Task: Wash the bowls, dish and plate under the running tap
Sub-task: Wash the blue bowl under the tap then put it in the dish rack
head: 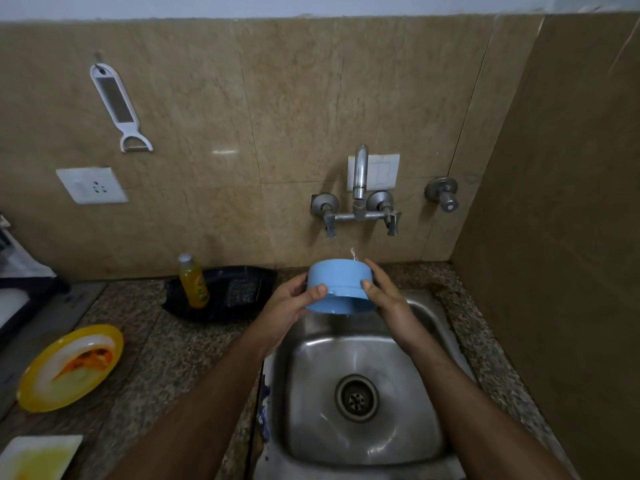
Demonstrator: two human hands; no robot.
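Observation:
A light blue bowl (341,284) is held above the back of the steel sink (360,441), tipped with its base toward me and its mouth toward the wall. My left hand (294,301) grips its left side with the thumb across the base rim. My right hand (382,292) grips the right side in the same way. Water from the tap (360,174) splashes at the bowl's far top edge. A yellow plate (38,382) smeared with orange sauce lies on the counter at the left. A white square dish (20,448) with yellow residue sits at the bottom left corner.
A yellow dish soap bottle (194,282) stands in a black tray (239,306) beside the sink. Tap handles (329,220) flank the spout, and a separate valve (445,195) is further right. A white peeler (119,109) hangs on the wall above a socket (91,185). A side wall (561,237) closes the right.

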